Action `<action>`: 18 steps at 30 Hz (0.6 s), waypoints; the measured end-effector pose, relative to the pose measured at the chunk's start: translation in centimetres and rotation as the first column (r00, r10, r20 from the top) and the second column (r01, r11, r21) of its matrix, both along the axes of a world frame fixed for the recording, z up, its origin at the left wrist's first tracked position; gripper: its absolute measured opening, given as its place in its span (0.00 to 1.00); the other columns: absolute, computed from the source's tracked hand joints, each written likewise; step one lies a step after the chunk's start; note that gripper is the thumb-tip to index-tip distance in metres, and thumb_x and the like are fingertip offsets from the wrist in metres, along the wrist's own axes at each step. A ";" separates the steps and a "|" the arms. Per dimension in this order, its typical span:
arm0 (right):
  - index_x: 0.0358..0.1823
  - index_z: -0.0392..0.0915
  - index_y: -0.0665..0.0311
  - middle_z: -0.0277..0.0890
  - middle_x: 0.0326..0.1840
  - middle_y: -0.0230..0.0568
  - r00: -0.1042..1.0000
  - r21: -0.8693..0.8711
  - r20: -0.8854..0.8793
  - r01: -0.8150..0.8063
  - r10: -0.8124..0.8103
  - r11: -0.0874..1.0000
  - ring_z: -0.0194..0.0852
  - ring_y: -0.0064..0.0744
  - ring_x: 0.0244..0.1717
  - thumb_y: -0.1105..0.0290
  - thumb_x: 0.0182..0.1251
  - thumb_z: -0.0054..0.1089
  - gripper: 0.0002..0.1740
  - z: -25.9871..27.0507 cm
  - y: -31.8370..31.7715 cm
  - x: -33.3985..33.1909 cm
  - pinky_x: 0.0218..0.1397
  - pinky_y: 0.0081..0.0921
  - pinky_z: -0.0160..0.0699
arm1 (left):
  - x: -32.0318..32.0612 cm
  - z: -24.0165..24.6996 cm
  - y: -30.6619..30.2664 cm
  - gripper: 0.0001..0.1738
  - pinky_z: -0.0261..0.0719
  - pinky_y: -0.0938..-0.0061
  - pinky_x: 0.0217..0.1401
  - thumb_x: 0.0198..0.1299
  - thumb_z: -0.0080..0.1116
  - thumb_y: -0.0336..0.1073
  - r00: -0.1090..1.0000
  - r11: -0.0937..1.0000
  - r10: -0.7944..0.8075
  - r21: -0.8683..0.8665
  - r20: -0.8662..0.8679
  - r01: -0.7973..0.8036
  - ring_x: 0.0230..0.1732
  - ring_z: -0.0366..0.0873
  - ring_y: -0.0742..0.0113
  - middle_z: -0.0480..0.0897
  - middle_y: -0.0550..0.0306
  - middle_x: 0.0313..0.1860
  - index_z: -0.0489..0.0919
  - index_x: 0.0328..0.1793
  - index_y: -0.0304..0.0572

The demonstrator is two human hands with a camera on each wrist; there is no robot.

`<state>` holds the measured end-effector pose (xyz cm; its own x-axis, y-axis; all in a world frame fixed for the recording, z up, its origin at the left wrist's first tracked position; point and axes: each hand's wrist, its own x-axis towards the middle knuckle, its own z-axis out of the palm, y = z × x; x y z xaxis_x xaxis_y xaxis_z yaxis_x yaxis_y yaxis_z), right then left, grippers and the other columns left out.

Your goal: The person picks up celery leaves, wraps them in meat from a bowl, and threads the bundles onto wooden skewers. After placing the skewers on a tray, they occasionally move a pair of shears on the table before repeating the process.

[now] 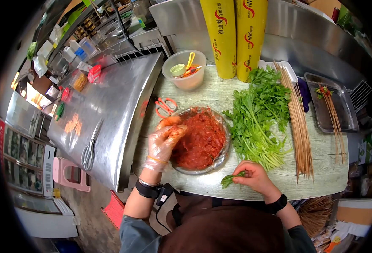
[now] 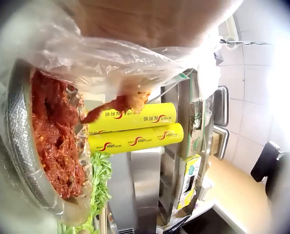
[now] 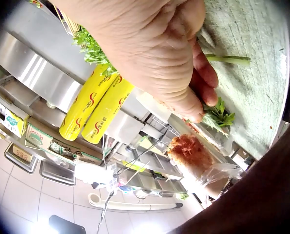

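My left hand (image 1: 160, 145), in a clear plastic glove smeared red, is curled over the left rim of a film-lined bowl (image 1: 226, 157). Red marinated meat (image 1: 202, 137) fills that bowl. A thin strip of meat (image 2: 103, 108) hangs from the gloved fingers in the left wrist view. Low at the front of the table, my bare right hand (image 1: 253, 178) pinches a short leafy celery sprig (image 1: 227, 180) between thumb and fingers. Its stem (image 3: 237, 60) sticks out behind the fingers in the right wrist view. A bunch of leafy celery (image 1: 257, 122) lies right of the bowl.
Wooden skewers (image 1: 297, 130) lie beside the celery; a metal tray (image 1: 350, 122) with a few more is at right. Orange-handled scissors (image 1: 166, 107), a plastic tub (image 1: 184, 82) and two yellow film rolls (image 1: 219, 42) stand behind. Steel shears (image 1: 91, 147) lie on the left counter.
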<state>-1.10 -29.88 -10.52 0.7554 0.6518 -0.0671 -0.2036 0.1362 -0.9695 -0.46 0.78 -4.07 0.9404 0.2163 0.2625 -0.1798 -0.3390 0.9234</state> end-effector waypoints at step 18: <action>0.35 0.76 0.73 0.70 0.39 0.39 0.997 -0.010 -0.067 0.049 -0.050 0.999 0.75 0.24 0.36 0.89 0.53 0.61 0.09 0.4 0.7 -0.5 0.38 0.18 0.81 | -1.3 -1.7 -3.3 0.09 0.77 0.79 0.46 0.57 0.62 0.24 0.990 0.984 -0.032 -0.177 -0.139 0.007 0.42 0.77 0.75 0.83 0.59 0.43 0.82 0.45 0.32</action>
